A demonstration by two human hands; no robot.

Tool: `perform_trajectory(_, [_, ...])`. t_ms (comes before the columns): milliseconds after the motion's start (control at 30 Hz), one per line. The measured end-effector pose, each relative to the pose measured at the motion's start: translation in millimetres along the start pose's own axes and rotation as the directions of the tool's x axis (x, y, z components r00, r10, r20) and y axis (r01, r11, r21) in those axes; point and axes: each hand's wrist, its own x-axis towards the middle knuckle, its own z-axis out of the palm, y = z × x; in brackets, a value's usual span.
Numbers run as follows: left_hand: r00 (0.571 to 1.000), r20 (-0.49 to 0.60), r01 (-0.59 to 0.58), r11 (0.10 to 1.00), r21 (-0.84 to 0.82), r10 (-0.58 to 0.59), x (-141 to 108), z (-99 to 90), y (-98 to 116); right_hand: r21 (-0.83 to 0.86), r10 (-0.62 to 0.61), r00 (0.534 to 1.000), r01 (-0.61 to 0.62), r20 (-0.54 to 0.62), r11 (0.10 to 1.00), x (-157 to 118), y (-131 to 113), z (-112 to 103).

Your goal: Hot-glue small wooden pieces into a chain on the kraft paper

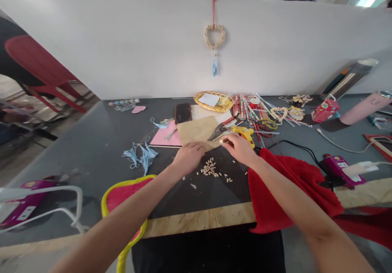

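My left hand [190, 157] lies on the lower edge of a brown paper sheet [196, 131], its fingers together and partly hidden from view. To the right, my right hand [239, 147] pinches a small pale piece [221, 141] between thumb and fingertips, over the paper's right edge. A yellow glue gun [245, 133] lies just behind my right hand. Pliers with red handles [219, 130] rest on the paper's right side. Several small cut beige pieces [209, 167] are scattered on the dark table in front of my hands.
Blue tassels [146, 155], pink paper [163, 136] and a phone [183, 113] lie to the left. Behind are a wicker tray [197, 97] and a pile of sticks. A red cloth [288, 183], power strips and bottles are at the right. A heart wreath [206, 40] hangs on the partition.
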Motion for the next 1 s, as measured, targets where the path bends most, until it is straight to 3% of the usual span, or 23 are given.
perform_trajectory(133, [0.998,-0.038,0.047,0.996,-0.073,-0.05,-3.4,-3.5,-7.1,-0.119,-0.016,0.988,0.034,0.153,0.992,46.5,-13.5,10.8])
perform_trajectory(233, [0.974,-0.107,0.189,0.976,-0.107,-0.201,-2.0,-10.6,-26.8,-0.191,-0.033,0.968,0.082,0.248,0.978,72.5,-18.1,27.4])
perform_trajectory(333, [0.9,-0.171,0.382,0.914,-0.134,-0.401,6.0,-17.8,-56.6,-0.247,-0.044,0.946,0.128,0.322,0.96,84.7,-21.3,43.7])
perform_trajectory(467, [0.802,-0.18,0.542,0.821,-0.182,-0.57,27.3,-21.1,-89.8,-0.302,-0.055,0.919,0.184,0.391,0.935,90.7,-28.3,52.1])
perform_trajectory(633, [0.766,-0.138,0.595,0.774,-0.215,-0.628,59.9,-12.5,-99.8,-0.369,-0.051,0.921,0.205,0.387,0.906,95.2,-23.4,28.8])
perform_trajectory(833, [0.733,-0.127,0.632,0.739,-0.235,-0.668,86.7,-3.7,-99.1,-0.469,-0.008,0.919,0.21,0.395,0.858,81.7,15.8,-16.4])
perform_trajectory(1000, [0.698,-0.092,0.672,0.694,-0.26,-0.71,100.1,-5.3,-104.2,-0.526,0.031,0.905,0.218,0.424,0.822,71.9,34.3,-23.9])
